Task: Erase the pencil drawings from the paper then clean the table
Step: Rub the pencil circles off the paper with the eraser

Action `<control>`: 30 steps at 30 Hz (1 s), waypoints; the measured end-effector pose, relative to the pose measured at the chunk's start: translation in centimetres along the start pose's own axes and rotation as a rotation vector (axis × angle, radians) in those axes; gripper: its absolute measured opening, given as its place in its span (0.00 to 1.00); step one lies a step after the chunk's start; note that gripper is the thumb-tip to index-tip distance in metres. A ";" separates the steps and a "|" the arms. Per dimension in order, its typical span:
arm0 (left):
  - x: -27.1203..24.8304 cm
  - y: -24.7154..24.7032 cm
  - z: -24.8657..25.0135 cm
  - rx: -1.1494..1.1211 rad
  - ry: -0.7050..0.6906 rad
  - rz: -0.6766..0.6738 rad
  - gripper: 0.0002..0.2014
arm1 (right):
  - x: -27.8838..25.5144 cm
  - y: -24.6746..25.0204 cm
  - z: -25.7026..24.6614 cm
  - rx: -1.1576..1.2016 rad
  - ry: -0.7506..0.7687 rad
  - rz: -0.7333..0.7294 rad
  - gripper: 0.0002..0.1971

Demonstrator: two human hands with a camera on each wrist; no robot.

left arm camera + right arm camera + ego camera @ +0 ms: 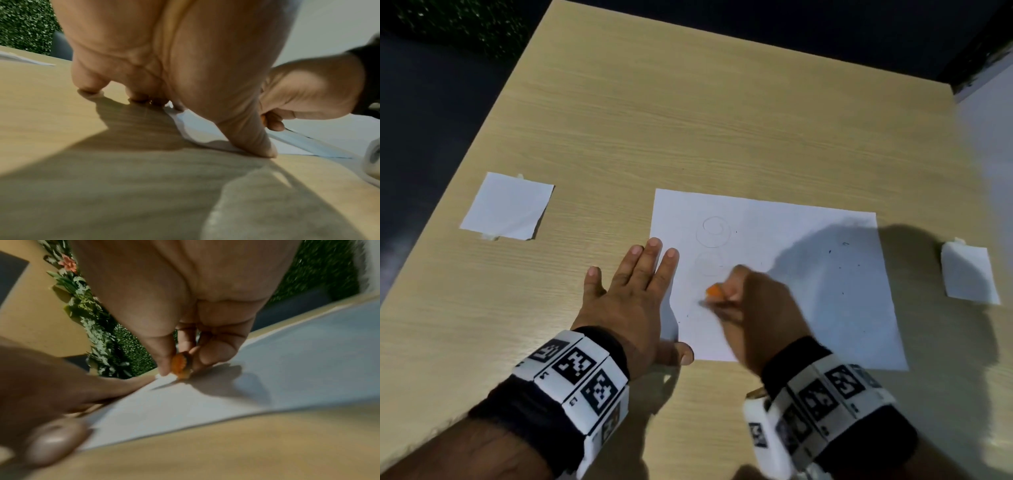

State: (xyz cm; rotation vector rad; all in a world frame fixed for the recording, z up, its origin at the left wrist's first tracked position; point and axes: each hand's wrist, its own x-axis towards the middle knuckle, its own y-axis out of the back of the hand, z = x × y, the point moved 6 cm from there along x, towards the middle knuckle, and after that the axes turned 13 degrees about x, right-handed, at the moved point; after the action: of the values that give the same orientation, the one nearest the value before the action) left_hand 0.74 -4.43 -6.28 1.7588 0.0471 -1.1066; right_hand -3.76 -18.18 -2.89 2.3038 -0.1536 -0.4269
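Where the right hand point(753, 305) curls down onto the paper point(808, 274), its thumb and fingers pinch a small orange eraser point(713, 291), whose lower end touches the sheet; this hand is blurred in the head view. Just left of that pinch the left hand point(633, 294) lies flat with fingers spread and straight, its fingertips point(671, 253) and thumb on the sheet's left edge and the rest on the wooden table point(688, 120). Just beyond the eraser sits a faint pencil circle point(709, 263), and farther beyond it a clearer spiral drawing point(714, 232). Dark specks are scattered on the sheet to the right of the grip. Well apart to either side lie a small white paper square point(508, 207) and a folded white piece point(969, 275).
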 end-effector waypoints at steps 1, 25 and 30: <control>0.0 0.1 0.0 -0.010 0.011 0.002 0.58 | -0.1 -1.5 -1.3 0.057 0.111 -0.063 0.12; 0.1 0.0 0.4 -0.048 -0.059 0.010 0.60 | 1.4 1.8 2.4 -0.035 -0.083 0.080 0.15; -0.4 1.3 -0.5 -0.164 -0.116 -0.009 0.69 | 1.2 1.5 2.7 -0.017 -0.067 0.062 0.20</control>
State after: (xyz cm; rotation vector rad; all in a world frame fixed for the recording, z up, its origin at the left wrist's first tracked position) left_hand 1.42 -4.48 -5.03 1.5482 0.0729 -1.1758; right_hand -3.58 -21.35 -3.83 2.2628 -0.2530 -0.4725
